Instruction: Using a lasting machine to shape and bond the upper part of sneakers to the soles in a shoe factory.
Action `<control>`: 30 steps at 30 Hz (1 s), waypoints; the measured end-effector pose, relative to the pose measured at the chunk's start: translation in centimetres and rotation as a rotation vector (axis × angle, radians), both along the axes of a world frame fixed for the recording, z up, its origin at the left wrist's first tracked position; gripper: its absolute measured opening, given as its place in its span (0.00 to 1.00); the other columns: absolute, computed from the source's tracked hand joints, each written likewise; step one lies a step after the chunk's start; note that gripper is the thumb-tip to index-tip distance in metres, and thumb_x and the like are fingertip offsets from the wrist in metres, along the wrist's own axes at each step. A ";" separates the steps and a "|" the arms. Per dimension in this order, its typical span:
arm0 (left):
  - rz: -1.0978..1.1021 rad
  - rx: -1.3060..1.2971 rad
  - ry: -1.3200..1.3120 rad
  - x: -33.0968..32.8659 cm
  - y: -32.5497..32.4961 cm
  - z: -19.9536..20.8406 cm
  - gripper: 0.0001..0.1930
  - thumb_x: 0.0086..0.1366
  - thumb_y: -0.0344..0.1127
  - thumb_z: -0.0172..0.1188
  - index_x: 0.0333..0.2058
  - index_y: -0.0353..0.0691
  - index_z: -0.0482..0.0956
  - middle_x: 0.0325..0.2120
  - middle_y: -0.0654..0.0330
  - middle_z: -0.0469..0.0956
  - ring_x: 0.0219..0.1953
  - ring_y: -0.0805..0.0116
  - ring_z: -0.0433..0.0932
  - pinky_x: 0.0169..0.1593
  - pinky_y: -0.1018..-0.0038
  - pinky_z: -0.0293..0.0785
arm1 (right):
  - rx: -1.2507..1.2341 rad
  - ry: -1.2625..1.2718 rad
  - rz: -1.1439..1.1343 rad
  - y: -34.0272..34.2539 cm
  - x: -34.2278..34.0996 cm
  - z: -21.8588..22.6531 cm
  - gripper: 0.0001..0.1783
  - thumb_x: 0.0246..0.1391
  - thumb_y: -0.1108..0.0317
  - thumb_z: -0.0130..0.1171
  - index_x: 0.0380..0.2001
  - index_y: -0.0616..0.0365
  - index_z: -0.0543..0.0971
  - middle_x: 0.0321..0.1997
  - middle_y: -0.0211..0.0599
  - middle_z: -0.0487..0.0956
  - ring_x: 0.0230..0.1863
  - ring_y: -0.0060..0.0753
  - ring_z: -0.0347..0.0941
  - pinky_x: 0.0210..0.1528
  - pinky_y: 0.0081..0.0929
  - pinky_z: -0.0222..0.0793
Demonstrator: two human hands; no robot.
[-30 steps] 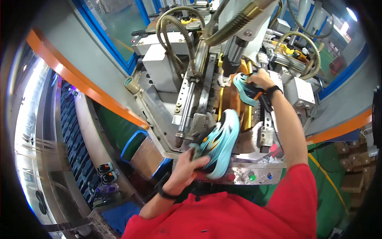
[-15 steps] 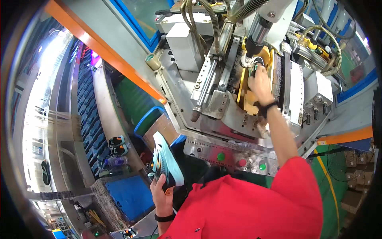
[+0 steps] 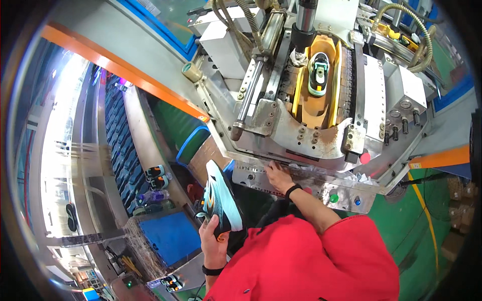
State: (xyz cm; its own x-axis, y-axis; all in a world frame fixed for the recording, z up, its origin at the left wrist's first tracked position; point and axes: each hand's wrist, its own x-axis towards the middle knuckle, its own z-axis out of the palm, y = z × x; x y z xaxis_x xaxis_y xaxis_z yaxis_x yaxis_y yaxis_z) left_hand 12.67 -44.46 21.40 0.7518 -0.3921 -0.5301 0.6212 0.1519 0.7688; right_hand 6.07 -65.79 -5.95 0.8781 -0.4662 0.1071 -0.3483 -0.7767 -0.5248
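Note:
In my left hand (image 3: 215,246) is a sneaker (image 3: 221,198), light blue and black with orange accents. My fingers close round its heel end, and the toe points up and away from me. My right hand (image 3: 278,178) lies on the metal control panel (image 3: 251,175) along the machine's front, fingers reaching over it and covering the spot where a green button sits. It holds nothing that I can see. Inside the machine, a second sneaker (image 3: 318,74), dark with a mint-green rim, rests sole down between the yellow side pads (image 3: 335,80) of the press.
A dark cylindrical press head (image 3: 303,37) hangs just left of the seated sneaker. The panel also carries a red button and a green button (image 3: 334,198). On the left runs a conveyor (image 3: 119,130), beside several shoes (image 3: 156,176) and a blue mat (image 3: 168,242).
My right hand has let go of the sneaker in the machine and come back to the front panel. The left hand still holds its sneaker. My view has shifted slightly.

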 end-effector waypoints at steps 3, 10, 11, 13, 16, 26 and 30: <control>0.020 0.024 0.018 -0.2 1.1 -0.4 0.15 0.62 0.31 0.60 0.47 0.33 0.74 0.38 0.59 0.80 0.38 0.67 0.81 0.41 0.68 0.78 | -0.060 -0.029 -0.045 0.0 0.1 0.2 0.14 0.55 0.65 0.53 0.45 0.52 0.72 0.45 0.41 0.68 0.47 0.44 0.72 0.38 0.42 0.75; 0.111 -0.020 0.049 -0.2 2.2 -2.0 0.15 0.63 0.32 0.60 0.46 0.33 0.74 0.39 0.58 0.80 0.37 0.67 0.81 0.40 0.69 0.78 | 0.032 -0.857 -0.282 -9.4 -1.3 27.6 0.05 0.48 0.74 0.61 0.31 0.58 0.77 0.31 0.37 0.78 0.22 0.35 0.71 0.27 0.27 0.67; 0.114 -0.020 0.048 -0.3 2.2 -2.2 0.14 0.63 0.32 0.60 0.46 0.33 0.74 0.39 0.58 0.80 0.37 0.67 0.81 0.40 0.69 0.79 | 0.364 -0.914 -0.401 -14.9 -1.5 27.7 0.09 0.48 0.74 0.62 0.35 0.61 0.78 0.35 0.41 0.78 0.32 0.36 0.74 0.32 0.27 0.68; 0.117 -0.020 0.061 -0.3 1.9 -2.3 0.14 0.63 0.32 0.60 0.45 0.34 0.74 0.38 0.58 0.80 0.37 0.67 0.81 0.39 0.70 0.79 | -0.141 -1.025 -0.550 -21.0 -0.8 39.0 0.29 0.48 0.69 0.68 0.53 0.65 0.71 0.49 0.47 0.75 0.49 0.35 0.73 0.45 0.30 0.73; 0.093 -0.014 0.070 -0.4 1.3 -2.8 0.13 0.63 0.33 0.60 0.45 0.34 0.75 0.37 0.59 0.80 0.36 0.67 0.81 0.38 0.70 0.78 | 0.169 -1.269 -0.255 -31.3 0.8 44.8 0.21 0.42 0.68 0.72 0.39 0.66 0.78 0.32 0.33 0.80 0.31 0.24 0.75 0.32 0.24 0.72; 0.227 -0.019 0.073 -4.0 2.8 -2.9 0.12 0.64 0.35 0.60 0.44 0.35 0.76 0.36 0.60 0.80 0.35 0.68 0.81 0.36 0.71 0.76 | 0.026 -1.177 -0.283 -32.9 3.5 44.2 0.19 0.42 0.65 0.67 0.39 0.62 0.81 0.31 0.37 0.82 0.33 0.33 0.79 0.36 0.31 0.74; 0.260 -0.081 0.059 -5.7 4.2 -2.6 0.16 0.64 0.32 0.59 0.49 0.33 0.74 0.41 0.59 0.80 0.41 0.67 0.80 0.40 0.70 0.78 | -0.175 -0.714 -0.367 -49.5 2.8 39.2 0.21 0.51 0.63 0.67 0.48 0.56 0.77 0.32 0.29 0.79 0.33 0.20 0.72 0.34 0.22 0.61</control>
